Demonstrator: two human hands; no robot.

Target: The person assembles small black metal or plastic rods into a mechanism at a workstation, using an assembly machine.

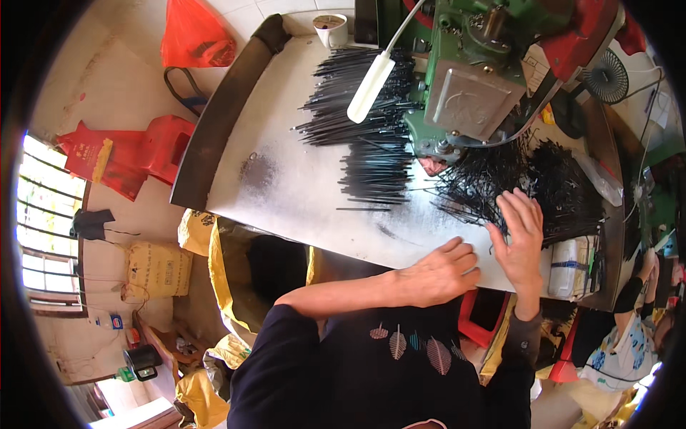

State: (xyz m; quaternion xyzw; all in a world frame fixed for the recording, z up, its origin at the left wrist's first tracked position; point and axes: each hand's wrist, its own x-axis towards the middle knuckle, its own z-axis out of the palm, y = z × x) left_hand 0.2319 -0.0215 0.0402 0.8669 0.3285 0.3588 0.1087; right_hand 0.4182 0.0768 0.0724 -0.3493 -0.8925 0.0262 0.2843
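My left hand [441, 273] is over the near edge of the pale metal worktable [286, 193], its fingers curled in; whatever they may hold is hidden. Beside it, my right hand [520, 232] has its fingers stretched out and the thumb apart, at the near edge of a tangled heap of thin black rods [475, 189]. A neater stack of similar dark rods [375, 175] lies side by side at the table's middle. Between stack and heap stands a green machine [471, 100], its lower head close above the tabletop.
A white lamp [371, 86] hangs over the rod stack. A white cup [331, 31] stands at the far edge. Yellow sacks [221, 272] are below the table's near left side. A small black fan [606, 76] is at the far right; another person [625, 343] sits at right.
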